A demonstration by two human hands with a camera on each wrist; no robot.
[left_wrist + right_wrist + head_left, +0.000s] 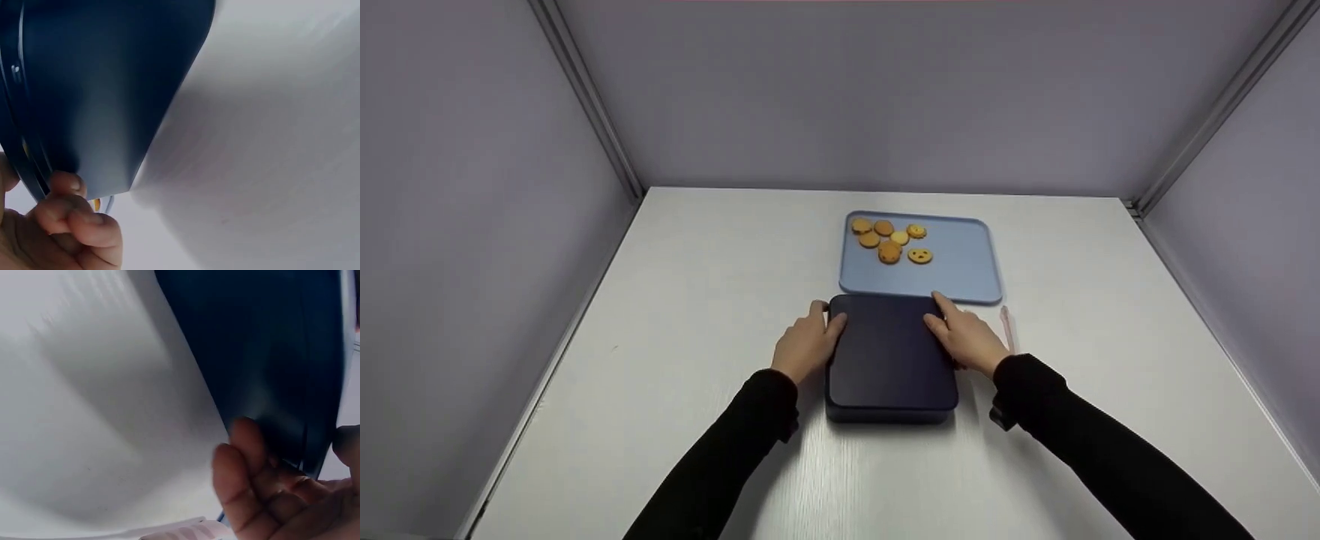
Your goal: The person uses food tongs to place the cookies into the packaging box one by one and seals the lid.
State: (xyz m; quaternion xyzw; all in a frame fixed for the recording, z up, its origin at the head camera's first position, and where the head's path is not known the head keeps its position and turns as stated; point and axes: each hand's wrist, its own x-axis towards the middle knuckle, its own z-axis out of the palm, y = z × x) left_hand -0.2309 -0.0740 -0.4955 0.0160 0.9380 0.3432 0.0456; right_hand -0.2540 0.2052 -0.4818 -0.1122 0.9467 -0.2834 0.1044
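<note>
A dark navy rectangular box [889, 415] stands on the table, its flat lid [889, 352] on top. My left hand [808, 341] grips the lid's far left edge, thumb on the top and fingers bent at the side. Opposite it, my right hand [971, 341] pinches the far right edge in the same way. Both wrist views show curled fingers close to the seam between lid and box wall [107, 112]. What the box holds is hidden.
Just beyond the box lies a light blue tray [960, 262] with several cookies [889, 252], mostly on its left half. A slender pale pink item [1007, 326] lies right of my right hand. Grey panels [840, 97] enclose the white table [697, 285].
</note>
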